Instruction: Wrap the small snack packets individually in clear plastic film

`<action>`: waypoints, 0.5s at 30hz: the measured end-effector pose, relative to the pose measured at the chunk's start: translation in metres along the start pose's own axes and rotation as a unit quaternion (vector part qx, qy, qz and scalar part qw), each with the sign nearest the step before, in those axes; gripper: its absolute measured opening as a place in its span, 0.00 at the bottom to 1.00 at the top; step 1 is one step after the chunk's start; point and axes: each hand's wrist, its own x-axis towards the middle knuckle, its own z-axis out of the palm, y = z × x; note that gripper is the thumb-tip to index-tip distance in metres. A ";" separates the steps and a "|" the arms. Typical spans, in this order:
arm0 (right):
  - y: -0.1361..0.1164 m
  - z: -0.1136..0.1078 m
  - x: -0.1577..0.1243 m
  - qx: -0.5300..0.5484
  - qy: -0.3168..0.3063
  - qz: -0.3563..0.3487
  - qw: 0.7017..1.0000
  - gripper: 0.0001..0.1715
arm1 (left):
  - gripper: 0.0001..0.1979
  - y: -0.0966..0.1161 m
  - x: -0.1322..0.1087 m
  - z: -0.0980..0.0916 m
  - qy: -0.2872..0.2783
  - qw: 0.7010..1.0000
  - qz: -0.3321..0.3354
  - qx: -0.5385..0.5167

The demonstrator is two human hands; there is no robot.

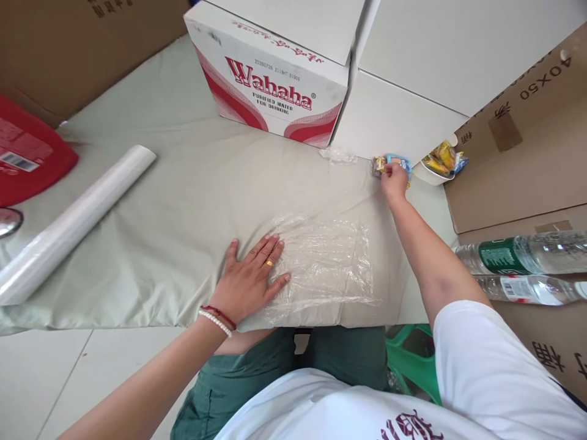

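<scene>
My left hand (pixel 254 272) lies flat with its fingers spread, on the cloth at the left edge of a sheet of clear plastic film (pixel 328 260). The film is spread out and wrinkled near the table's front edge. Farther off to the right, my right hand (pixel 395 181) has its fingers closed on a small snack packet (pixel 378 165) with a yellow and brown wrapper. A blue snack packet (pixel 403 162) sits right beside it, partly behind the hand. Just right of these, a white tub (pixel 428 175) holds several yellow and blue packets.
A crumpled bit of film (pixel 338 155) lies before a Wahaha water carton (pixel 270 79). White boxes (pixel 394 119) stand beside it. At left are a roll of clear film (pixel 77 223) and a red container (pixel 32 153). Water bottles (pixel 532 253) and cardboard (pixel 527 146) border the right.
</scene>
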 end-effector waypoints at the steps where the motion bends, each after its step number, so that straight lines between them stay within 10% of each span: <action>1: -0.004 0.000 -0.004 -0.034 0.001 -0.024 0.999 0.15 | 0.35 0.000 0.000 0.000 0.000 1.000 0.001 0.000; 11: -0.042 0.001 0.006 -0.262 -0.118 -0.030 0.957 0.21 | 0.36 0.001 -0.001 -0.001 -0.001 1.000 0.005 0.024; 15: -0.051 -0.018 0.008 -0.260 -0.073 -0.021 0.963 0.22 | 0.36 0.002 -0.001 -0.001 -0.004 0.999 0.004 0.033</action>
